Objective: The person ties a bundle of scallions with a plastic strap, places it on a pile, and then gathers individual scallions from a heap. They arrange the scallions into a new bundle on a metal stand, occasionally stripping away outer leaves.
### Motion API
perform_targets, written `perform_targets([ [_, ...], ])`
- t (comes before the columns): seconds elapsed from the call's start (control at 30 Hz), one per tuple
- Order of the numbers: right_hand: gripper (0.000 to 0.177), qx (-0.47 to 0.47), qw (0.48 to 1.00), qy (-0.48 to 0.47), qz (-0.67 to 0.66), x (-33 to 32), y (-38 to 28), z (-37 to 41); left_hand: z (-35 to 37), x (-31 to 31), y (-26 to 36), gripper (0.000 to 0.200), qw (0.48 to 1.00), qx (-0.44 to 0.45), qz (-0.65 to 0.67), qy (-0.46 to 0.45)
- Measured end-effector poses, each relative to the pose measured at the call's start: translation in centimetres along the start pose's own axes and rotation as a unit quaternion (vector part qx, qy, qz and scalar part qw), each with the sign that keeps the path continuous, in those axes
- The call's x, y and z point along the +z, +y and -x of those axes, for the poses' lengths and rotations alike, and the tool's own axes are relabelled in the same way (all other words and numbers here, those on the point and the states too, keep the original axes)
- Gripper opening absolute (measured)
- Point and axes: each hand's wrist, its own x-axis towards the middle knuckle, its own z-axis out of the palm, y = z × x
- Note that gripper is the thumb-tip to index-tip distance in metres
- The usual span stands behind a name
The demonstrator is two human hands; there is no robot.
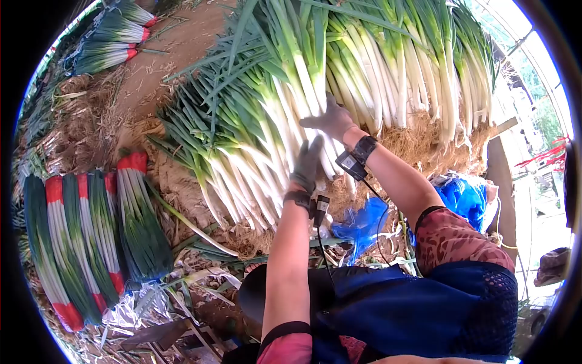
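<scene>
Ground: straw-strewn soil; tied bundles at 9 o'clock.
Leeks: heap at 12 o'clock.
Right hand: spread wide on stalks.
Left hand: against stalks; cannot tell grip.

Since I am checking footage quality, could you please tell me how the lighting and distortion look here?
Head view: heavy fisheye, with a black circular border and bent edges; head view: hard sunlight, the top right washed out to white, the leek stalks bright; head view: left hand and right hand sharp, little blur; head view: the tied bundles near the left rim look curved.
</scene>
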Motion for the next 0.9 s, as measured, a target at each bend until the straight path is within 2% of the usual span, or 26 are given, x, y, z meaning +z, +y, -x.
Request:
perform_targets([
  [0.03,0.127,-0.024,0.998,0.0,-0.054,0.2,0.5,-0.5,0.3,-0.2,0.2,0.094,0.999,-0.027,0.009,-0.031],
  [0.1,0.124,-0.074,0.984,-0.003,-0.163,1.5,2.3,-2.3,4.0,1.0,5.5,0.093,0.994,-0.084,0.017,-0.074],
  [0.13,0.122,-0.059,0.983,-0.03,-0.174,-0.6,0.2,-0.2,6.0,1.4,7.9,0.091,0.991,-0.112,0.016,-0.078],
  [0.2,0.102,-0.014,0.955,-0.099,-0.279,-2.7,-1.3,1.4,8.8,2.2,10.7,0.088,0.988,-0.133,0.005,-0.077],
  [0.23,0.093,0.007,0.935,-0.136,-0.328,-3.1,-1.7,1.9,8.9,1.8,10.0,0.083,0.991,-0.088,-0.003,-0.101],
  [0.3,0.072,-0.076,0.946,-0.201,-0.242,-2.8,-0.4,0.7,8.8,1.6,8.0,0.069,0.991,0.0,0.009,-0.136],
  [0.33,0.08,-0.082,0.931,-0.219,-0.281,-1.6,0.6,-0.6,8.7,1.7,7.4,0.061,0.987,0.042,0.025,-0.15],
  [0.37,0.091,-0.086,0.913,-0.237,-0.32,-1.0,1.6,-1.2,8.6,1.7,7.7,0.051,0.968,0.05,-0.207,-0.136],
  [0.4,0.072,-0.17,0.913,-0.236,-0.288,-1.2,2.5,-0.3,8.5,1.9,8.2,0.042,0.896,0.054,-0.426,-0.114],
  [0.43,0.053,-0.252,0.905,-0.226,-0.258,-1.5,3.4,0.5,9.4,1.9,8.1,0.03,0.812,0.129,-0.561,-0.094],
  [0.47,0.048,-0.25,0.854,-0.28,-0.36,-2.3,4.0,1.6,10.5,2.1,8.3,0.021,0.703,0.196,-0.681,-0.051],
  [0.5,0.044,-0.246,0.789,-0.33,-0.456,-3.0,4.1,2.4,10.7,3.4,8.8,0.021,0.703,0.126,-0.696,-0.071],
  [0.53,0.049,-0.175,0.839,-0.309,-0.412,-3.6,3.6,2.9,11.1,4.3,8.7,0.022,0.681,0.108,-0.72,-0.083],
  [0.63,0.043,-0.168,0.902,-0.235,-0.321,-6.3,3.7,8.2,15.0,8.4,9.4,0.03,0.582,0.039,-0.801,-0.131],
  [0.7,0.037,-0.245,0.843,-0.279,-0.389,-5.5,6.5,10.8,19.6,9.6,10.3,0.045,0.79,-0.043,-0.603,-0.102],
  [0.73,0.033,-0.278,0.807,-0.306,-0.422,-5.1,7.9,12.2,21.9,9.6,9.9,0.053,0.869,-0.084,-0.48,-0.082],
  [0.77,0.041,-0.214,0.801,-0.34,-0.443,-5.5,7.5,15.2,23.9,8.4,7.4,0.062,0.964,0.058,-0.237,-0.107],
  [0.8,0.05,-0.147,0.792,-0.367,-0.465,-5.9,7.1,18.2,25.1,7.9,9.2,0.062,0.992,-0.048,-0.109,-0.035],
  [0.83,0.07,-0.034,0.729,-0.413,-0.545,-4.8,8.0,20.9,26.8,8.0,10.6,0.063,0.987,-0.152,0.023,0.045],
  [0.87,0.073,-0.025,0.769,-0.369,-0.521,-2.9,7.9,21.4,25.8,9.5,10.3,0.063,0.998,-0.039,0.052,-0.016],
  [0.9,0.063,-0.14,0.825,-0.313,-0.449,-1.3,8.6,20.7,24.3,8.4,8.8,0.059,0.993,-0.017,0.001,-0.116],
])
